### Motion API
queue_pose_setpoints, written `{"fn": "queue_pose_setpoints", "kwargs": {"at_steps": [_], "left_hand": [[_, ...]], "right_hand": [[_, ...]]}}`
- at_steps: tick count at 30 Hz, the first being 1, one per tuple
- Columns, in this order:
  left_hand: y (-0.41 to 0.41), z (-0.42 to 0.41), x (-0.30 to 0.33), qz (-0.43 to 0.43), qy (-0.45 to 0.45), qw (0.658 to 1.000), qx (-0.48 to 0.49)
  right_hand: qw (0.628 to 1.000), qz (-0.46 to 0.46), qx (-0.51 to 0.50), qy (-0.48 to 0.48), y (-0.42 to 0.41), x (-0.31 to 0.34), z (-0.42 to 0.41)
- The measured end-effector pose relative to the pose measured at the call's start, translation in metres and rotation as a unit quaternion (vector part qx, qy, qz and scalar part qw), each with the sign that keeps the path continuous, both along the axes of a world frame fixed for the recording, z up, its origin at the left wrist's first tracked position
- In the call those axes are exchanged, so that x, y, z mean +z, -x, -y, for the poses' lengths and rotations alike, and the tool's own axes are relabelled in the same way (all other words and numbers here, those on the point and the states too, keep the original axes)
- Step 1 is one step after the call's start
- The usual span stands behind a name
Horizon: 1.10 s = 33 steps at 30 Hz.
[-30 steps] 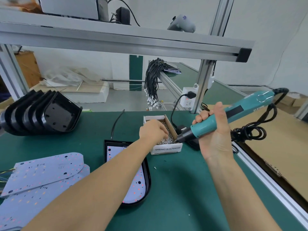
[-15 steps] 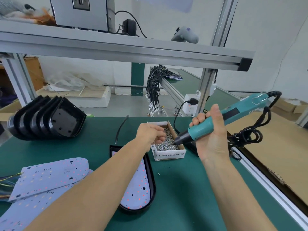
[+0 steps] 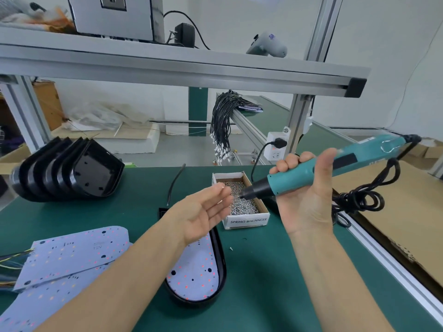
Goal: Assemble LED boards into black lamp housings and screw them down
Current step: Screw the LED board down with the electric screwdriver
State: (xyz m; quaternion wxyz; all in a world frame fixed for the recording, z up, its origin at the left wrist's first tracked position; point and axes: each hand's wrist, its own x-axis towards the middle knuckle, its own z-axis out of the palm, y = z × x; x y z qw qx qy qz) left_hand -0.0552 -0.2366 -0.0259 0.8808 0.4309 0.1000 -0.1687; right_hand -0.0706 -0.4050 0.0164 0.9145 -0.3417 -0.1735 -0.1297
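My left hand is raised palm up beside the screw box, thumb and fingertips pinching a small screw. My right hand grips a teal electric screwdriver, its black tip pointing down-left over the screws in the box, close to my left fingertips. Below my left wrist a black lamp housing lies flat on the green mat with a white LED board seated inside it. My forearm hides the far part of the housing.
Loose LED boards with coloured wires lie at the front left. Several empty black housings are stacked at the back left. The screwdriver cable coils at the right by an aluminium rail and cardboard. One stray screw lies on the mat.
My left hand has come up out of the screw box and turned palm up, fingertips now together. The screwdriver has held almost still, its tip over the box.
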Motion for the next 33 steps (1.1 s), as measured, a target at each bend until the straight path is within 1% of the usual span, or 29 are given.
{"fn": "queue_pose_setpoints", "kwargs": {"at_steps": [3, 5, 8, 17, 29, 33], "left_hand": [[0.025, -0.017, 0.000, 0.003, 0.011, 1.000, 0.015], [0.037, -0.025, 0.001, 0.014, 0.012, 0.999, 0.030], [0.050, -0.033, 0.003, 0.021, 0.021, 0.998, 0.051], [0.064, -0.037, 0.003, 0.000, 0.082, 0.994, 0.077], [0.066, -0.039, 0.000, 0.010, 0.074, 0.992, 0.101], [0.066, -0.038, 0.000, 0.044, 0.049, 0.991, 0.120]], "right_hand": [[0.997, 0.036, 0.058, -0.024, 0.003, 0.007, -0.012], [0.996, 0.048, 0.075, -0.012, 0.003, 0.010, -0.022], [0.998, 0.039, 0.042, 0.019, 0.005, 0.011, -0.034], [0.998, 0.048, 0.033, 0.012, 0.011, 0.011, -0.055], [0.998, 0.041, 0.025, 0.035, 0.014, 0.009, -0.059], [0.998, 0.046, 0.028, 0.028, 0.014, 0.008, -0.058]]}}
